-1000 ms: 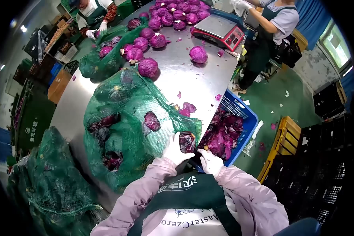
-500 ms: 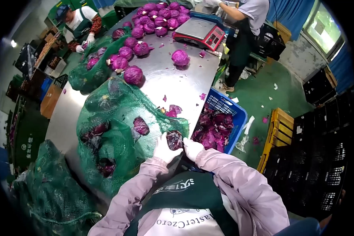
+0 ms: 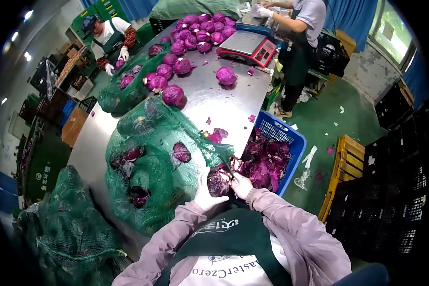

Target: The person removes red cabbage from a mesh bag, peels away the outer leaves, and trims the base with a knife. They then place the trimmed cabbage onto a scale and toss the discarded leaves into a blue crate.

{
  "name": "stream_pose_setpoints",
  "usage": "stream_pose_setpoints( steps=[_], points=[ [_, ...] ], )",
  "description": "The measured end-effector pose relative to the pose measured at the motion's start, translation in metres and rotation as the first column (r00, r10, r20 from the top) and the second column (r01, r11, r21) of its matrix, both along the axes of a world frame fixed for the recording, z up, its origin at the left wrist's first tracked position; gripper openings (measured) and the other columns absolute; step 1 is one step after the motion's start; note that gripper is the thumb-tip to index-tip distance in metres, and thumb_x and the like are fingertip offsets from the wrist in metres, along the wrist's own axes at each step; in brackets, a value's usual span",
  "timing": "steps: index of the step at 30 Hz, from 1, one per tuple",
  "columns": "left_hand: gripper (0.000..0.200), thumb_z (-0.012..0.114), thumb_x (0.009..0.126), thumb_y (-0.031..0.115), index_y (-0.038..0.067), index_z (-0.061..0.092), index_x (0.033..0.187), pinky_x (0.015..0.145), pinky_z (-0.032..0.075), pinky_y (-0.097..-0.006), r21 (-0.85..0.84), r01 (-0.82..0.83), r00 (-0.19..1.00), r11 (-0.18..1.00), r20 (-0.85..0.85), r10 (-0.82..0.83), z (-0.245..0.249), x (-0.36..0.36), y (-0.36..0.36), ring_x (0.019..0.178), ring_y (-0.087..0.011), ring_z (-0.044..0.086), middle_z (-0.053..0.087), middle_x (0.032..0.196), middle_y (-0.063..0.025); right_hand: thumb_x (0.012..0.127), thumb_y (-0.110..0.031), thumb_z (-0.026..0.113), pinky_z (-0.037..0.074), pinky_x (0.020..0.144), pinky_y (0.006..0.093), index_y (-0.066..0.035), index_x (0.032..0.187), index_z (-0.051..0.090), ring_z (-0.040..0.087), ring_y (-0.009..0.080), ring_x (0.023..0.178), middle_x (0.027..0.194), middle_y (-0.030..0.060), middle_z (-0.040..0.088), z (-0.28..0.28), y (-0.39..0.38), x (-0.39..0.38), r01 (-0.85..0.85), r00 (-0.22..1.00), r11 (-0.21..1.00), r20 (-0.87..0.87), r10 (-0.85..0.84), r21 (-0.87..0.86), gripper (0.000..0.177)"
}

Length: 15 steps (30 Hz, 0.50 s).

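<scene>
So the left hand is cupped wide around a red cabbage, thumb at about 6 o'clock on it and fingers up along its 9 o'clock side, I'd guess so the round head can't roll. The right hand is on its 3 o'clock side, fingers curled around what looks like a dark knife, though it's too blurry to make out the whole thing. The cabbage sits right at the near edge of the steel table, with a blue plastic crate full of loose purple leaves at its 2 o'clock. My read is that the crate's tucked in close so scraps don't have far to drop. Over at 10 o'clock there's a green mesh bag with more cabbages showing, presumably parked there for an easy left-hand reach.
</scene>
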<state>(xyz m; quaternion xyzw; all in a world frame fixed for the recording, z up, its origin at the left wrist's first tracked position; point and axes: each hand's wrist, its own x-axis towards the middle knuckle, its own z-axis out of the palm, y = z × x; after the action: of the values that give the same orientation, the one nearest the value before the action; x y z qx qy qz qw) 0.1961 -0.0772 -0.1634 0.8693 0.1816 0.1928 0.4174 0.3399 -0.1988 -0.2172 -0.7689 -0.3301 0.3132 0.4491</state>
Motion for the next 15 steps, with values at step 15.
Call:
stream_pose_setpoints(
  steps=[15],
  points=[
    [0.093,0.078,0.076,0.024,-0.002,0.021,0.145,0.108,0.032,-0.0360,-0.333,-0.308,0.950,0.891,-0.058,0.307,-0.026,0.012,0.050,0.128,-0.0283,0.039,0.033,0.140,-0.0212,0.095,-0.034,0.049,0.050,0.090,0.0335,-0.009,0.135,0.046,0.062,0.0282,0.106,0.118,0.0161,0.062,0.037,0.034,-0.001,-0.090,0.944,0.988,0.326,0.044,0.128,0.048]
  ],
)
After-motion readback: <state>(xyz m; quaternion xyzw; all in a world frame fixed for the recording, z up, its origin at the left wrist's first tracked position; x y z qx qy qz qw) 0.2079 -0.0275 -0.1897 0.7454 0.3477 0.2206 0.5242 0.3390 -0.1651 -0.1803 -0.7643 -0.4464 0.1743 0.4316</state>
